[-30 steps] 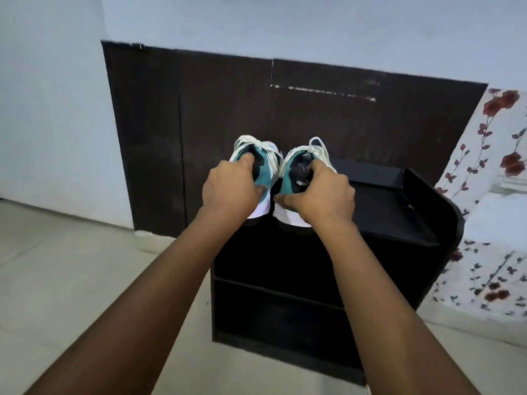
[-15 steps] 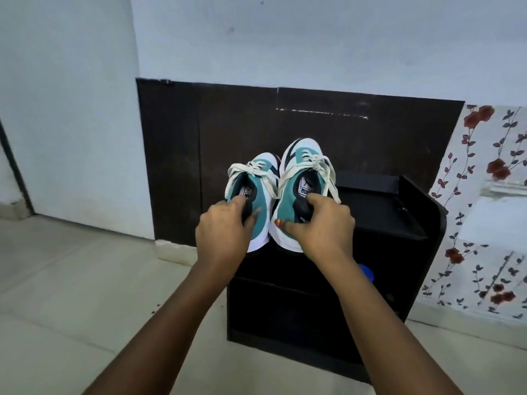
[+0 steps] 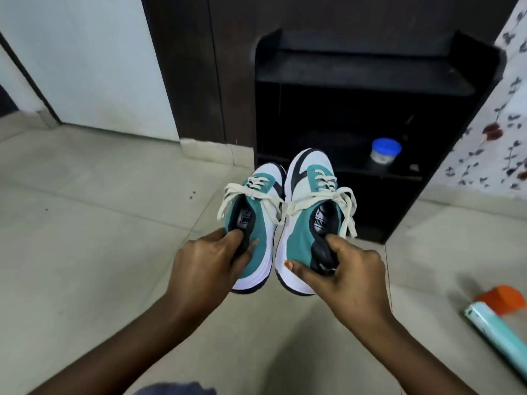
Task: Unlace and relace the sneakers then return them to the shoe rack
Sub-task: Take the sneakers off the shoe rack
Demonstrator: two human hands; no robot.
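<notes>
Both sneakers are held in the air over the floor (image 3: pixel 85 223), in front of the shoe rack (image 3: pixel 370 69), side by side and close together, toes pointing away from the person. The left hand (image 3: pixel 205 260) grips the left sneaker (image 3: pixel 256 223) at the heel collar, fingers curled into the opening. The right hand (image 3: pixel 350 269) grips the right sneaker (image 3: pixel 308 218) the same way, thumb on the outer heel wall.

Handling: each sneaker is probably light, with a soft fabric upper and a stiffer white sole. The heel collar is the firmest hold for carrying. The laces (image 3: pixel 319 195) are tied in loose bows; they are limp, hang past the sides and may snag. For unlacing, take hold at the bow ends, with the sneaker resting on a surface.

Surroundings: a small blue-lidded jar (image 3: pixel 385 151) stands on a lower shelf of the rack, to the right; the top shelf shows nothing on it. An orange object (image 3: pixel 502 299) and a pale green roll (image 3: pixel 496 329) lie on the floor at right; what they are is unclear at the frame edge. A flower-patterned cloth (image 3: pixel 490 132) hangs beside the rack. Nothing lies between the sneakers and the floor below
</notes>
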